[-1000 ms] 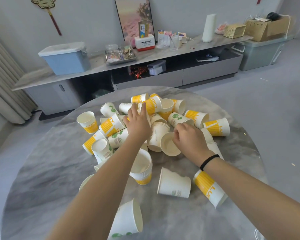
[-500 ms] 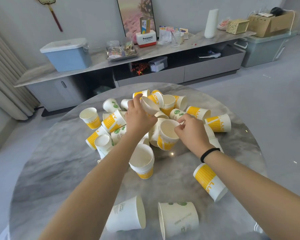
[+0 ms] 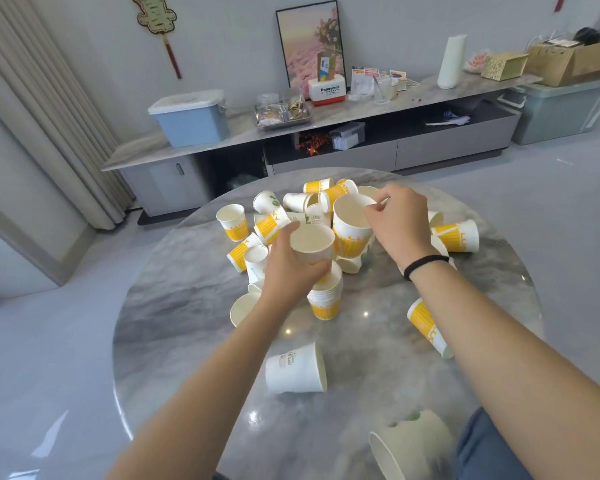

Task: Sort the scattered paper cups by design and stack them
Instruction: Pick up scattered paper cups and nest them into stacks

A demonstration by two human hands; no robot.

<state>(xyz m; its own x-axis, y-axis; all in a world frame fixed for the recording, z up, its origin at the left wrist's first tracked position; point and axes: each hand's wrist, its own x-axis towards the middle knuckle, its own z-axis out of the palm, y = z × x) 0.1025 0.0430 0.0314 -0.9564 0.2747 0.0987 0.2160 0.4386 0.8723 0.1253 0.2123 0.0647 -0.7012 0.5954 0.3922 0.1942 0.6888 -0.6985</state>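
Fingers [image 3: 293,233] of the left hand [image 3: 291,268] were wrapped around one paper cup [image 3: 312,242], held mouth-up directly above the yellow-banded stack [image 3: 326,297] near the middle of the counter [image 3: 174,306]. A second yellow-banded cup [image 3: 350,226] was pinched at its rim by the right hand [image 3: 400,223], just beside and toward the far edge. The held cup's long axis was judged roughly in line with the stack below, so a straight lowering by the nearer left hand seemed called for. Unsorted cups [image 3: 274,216] were left heaped toward the far edge.
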